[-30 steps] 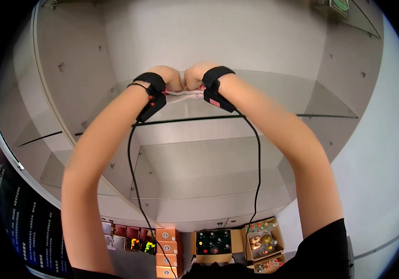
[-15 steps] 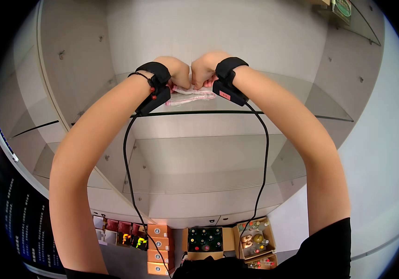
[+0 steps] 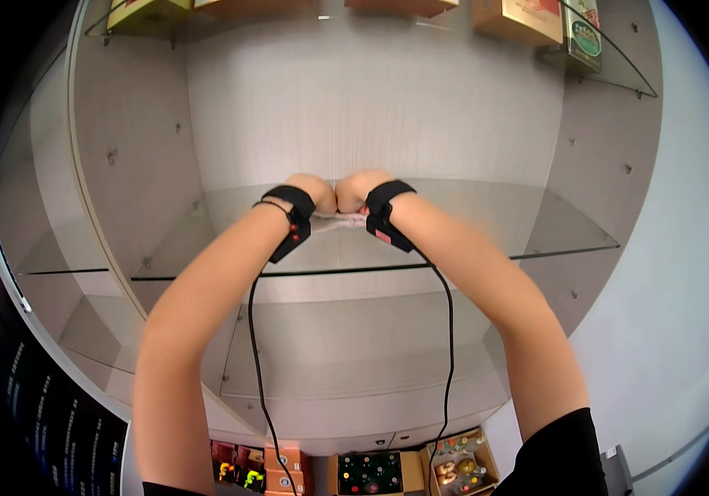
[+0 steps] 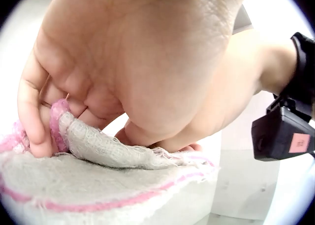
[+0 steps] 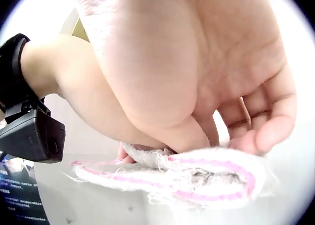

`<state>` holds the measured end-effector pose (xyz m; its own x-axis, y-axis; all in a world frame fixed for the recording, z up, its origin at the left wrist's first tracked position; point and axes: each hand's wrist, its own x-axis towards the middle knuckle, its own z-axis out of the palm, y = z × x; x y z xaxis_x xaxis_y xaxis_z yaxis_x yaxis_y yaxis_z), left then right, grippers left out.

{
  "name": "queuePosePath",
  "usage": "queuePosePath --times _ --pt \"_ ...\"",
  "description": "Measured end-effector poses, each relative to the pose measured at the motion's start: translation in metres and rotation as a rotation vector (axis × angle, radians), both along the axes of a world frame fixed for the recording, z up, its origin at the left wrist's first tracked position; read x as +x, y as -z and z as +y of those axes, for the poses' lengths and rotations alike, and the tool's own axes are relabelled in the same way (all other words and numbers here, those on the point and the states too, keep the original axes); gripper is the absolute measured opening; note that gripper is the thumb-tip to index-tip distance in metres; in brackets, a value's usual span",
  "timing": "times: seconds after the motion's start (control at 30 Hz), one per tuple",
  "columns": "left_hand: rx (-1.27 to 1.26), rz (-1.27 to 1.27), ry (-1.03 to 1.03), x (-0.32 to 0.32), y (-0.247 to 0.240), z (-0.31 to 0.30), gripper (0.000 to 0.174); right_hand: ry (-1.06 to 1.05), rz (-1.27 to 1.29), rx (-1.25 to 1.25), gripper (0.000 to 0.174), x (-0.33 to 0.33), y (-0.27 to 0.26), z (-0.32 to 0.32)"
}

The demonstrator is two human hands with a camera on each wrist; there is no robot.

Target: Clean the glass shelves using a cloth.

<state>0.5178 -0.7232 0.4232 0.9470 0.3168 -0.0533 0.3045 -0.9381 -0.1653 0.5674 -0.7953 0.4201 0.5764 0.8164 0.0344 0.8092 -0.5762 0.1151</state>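
Observation:
A grey-white cloth (image 4: 108,149) with pink stitched edges lies folded over on itself on a glass shelf (image 3: 528,217). My left hand (image 3: 315,192) grips its folded part, fingers curled at a pink edge in the left wrist view. Close beside it, my right hand (image 3: 361,188) pinches the cloth's other side with bent fingers. Loose threads fray from the cloth's edge (image 5: 211,180) in the right wrist view. From the head view only a strip of the cloth shows between the wrists; the hands hide the rest.
Boxes, one of them gold (image 3: 516,21), stand on a shelf above. A lower shelf (image 3: 354,339) runs beneath the arms. On the floor are orange boxes (image 3: 287,471), a carton of dark bottles (image 3: 367,473) and another carton (image 3: 463,469). Black cables (image 3: 451,355) hang from both wrists.
The head view has tilted up, bringing the upper boxes into sight. Half a second ago the hands were slightly apart with more cloth showing; now they are together again over it.

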Motion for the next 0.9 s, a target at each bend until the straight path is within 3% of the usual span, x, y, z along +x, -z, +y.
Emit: queuePosePath --times 0.1,0.27,0.4,0.6,0.8,0.87,0.9 --pt "-0.003 -0.001 -0.053 -0.009 -0.003 -0.009 0.025 0.02 0.032 -0.016 0.012 0.0 -0.001 -0.002" --pt "-0.035 0.042 -0.139 -0.012 -0.003 -0.009 0.034 0.024 0.029 -0.019 0.014 0.0 0.002 -0.002" --pt "0.004 -0.051 -0.023 -0.024 0.0 -0.011 0.039 0.046 0.015 -0.011 0.018 0.0 0.005 -0.005" --pt "-0.054 0.065 0.003 -0.043 -0.006 -0.024 0.045 0.12 0.165 -0.12 0.014 -0.02 -0.008 -0.022" --pt "-0.07 0.101 0.029 -0.047 -0.006 -0.038 0.039 0.126 0.152 -0.171 0.011 -0.034 -0.011 -0.034" --pt "-0.105 0.042 -0.014 -0.044 -0.004 -0.036 0.02 0.107 0.144 -0.157 0.01 -0.03 -0.008 -0.03" --pt "-0.105 0.042 -0.014 -0.041 0.0 -0.032 0.02 0.097 0.122 -0.169 0.009 -0.029 -0.006 -0.029"
